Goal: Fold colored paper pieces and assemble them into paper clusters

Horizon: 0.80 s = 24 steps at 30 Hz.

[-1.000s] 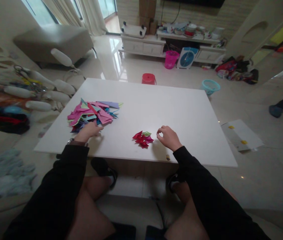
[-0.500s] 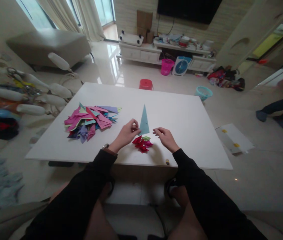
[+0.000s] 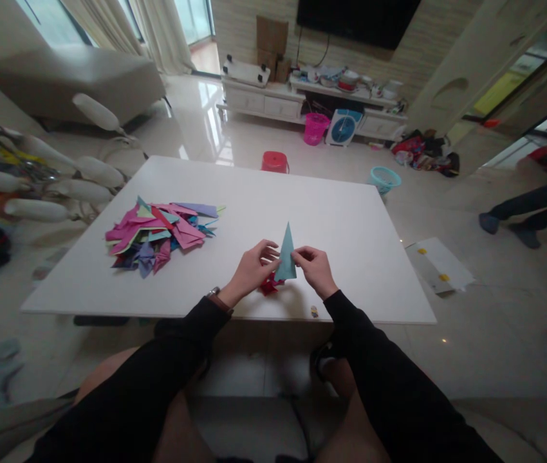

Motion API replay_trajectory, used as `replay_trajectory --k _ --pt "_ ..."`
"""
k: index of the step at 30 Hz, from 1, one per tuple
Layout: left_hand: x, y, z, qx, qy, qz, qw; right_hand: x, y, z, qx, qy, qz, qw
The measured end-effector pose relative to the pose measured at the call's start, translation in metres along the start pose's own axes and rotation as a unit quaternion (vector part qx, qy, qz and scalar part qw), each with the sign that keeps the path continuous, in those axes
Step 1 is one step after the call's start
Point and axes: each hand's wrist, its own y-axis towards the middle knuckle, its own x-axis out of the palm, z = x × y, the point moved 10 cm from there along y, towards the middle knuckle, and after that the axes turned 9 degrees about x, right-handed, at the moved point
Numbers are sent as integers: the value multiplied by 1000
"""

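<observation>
Paper triangle [image 3: 287,257], teal and folded to a long point, sits between both hands near the front middle of the worktop [image 3: 351,238]. Tip's aimed away from the person, wide end toward them. Right hand [image 3: 315,267] has its grip pinched on the right edge, thumb and finger together on it. Left hand [image 3: 250,267] has its thumb at the left edge with the other fingers loosely spread, so honestly can't tell if that grip is clamped or just touching. There's a watch [image 3: 213,292] on that wrist, at the end of a black sleeve.

Some small red folded-paper pieces [image 3: 268,287] are on the worktop, partly hidden by the triangle and the left hand. Over on the left there's a messy pile of folded paper [image 3: 157,235], mostly pink plus purple, teal, blue and red bits. Some tiny yellowish figure [image 3: 315,312] is near the front edge, just below the right hand, too small to make out. Turquoise basket [image 3: 385,178] is past the far right corner.
</observation>
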Motion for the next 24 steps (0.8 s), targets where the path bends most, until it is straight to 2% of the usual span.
replay_trajectory --k 3,5,11,17,20,24 --pt "5 -4 6 17 6 22 1000 -1 -3 -3 -10 -16 10 1000" --pt "10 -6 2 6 -12 28 1000 0 -5 -7 -13 -12 5 1000" --pt "22 -7 -20 -56 -171 38 983 11 -8 -3 30 63 -48 996" --pt "25 -8 -30 -103 -304 53 946 7 -6 -2 41 110 -41 992" --pt "21 -9 -39 -125 -318 74 937 7 -6 2 57 126 -47 989" --pt "14 -9 -44 -129 -294 86 943 10 -7 1 58 114 -53 990"
